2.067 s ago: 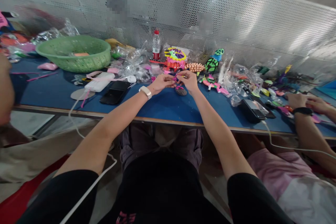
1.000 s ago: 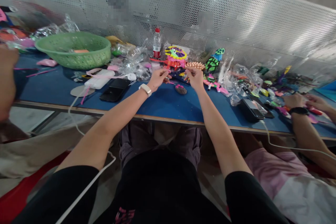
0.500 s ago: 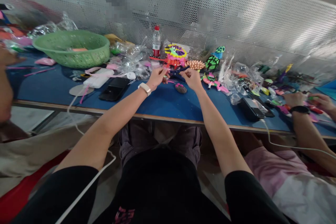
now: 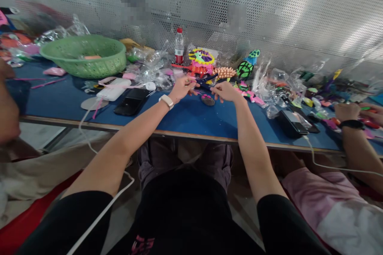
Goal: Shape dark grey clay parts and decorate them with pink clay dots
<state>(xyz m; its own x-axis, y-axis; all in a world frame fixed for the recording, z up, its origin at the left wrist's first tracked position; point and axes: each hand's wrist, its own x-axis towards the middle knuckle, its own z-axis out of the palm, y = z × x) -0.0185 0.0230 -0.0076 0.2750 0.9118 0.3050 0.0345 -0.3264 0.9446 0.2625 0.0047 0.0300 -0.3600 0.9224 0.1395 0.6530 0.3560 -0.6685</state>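
My left hand (image 4: pixel 183 89) is closed in a pinch over the middle of the blue table, a white band on its wrist. A small bit of pink shows at its fingertips, too small to name. My right hand (image 4: pixel 227 91) is a short way to the right, thumb and forefinger together and the other fingers hanging down; whatever they hold is hidden. Between and just beyond both hands is a dark blue toy piece with thin arms (image 4: pixel 206 81). Below the fingertips a dark grey lump with pink spots (image 4: pixel 208 100) lies on the table.
Behind my hands are a red-capped bottle (image 4: pixel 179 46), bright toy figures (image 4: pixel 202 59) and crumpled clear bags. A green basket (image 4: pixel 85 72), power bank (image 4: pixel 115 91) and black phone (image 4: pixel 131 102) are left; a black device (image 4: pixel 291 124) is right. Other people's arms work at both ends.
My right hand has drawn back slightly to the right, away from the dark blue piece, its lower fingers loosening. My left hand stays nearly in place.
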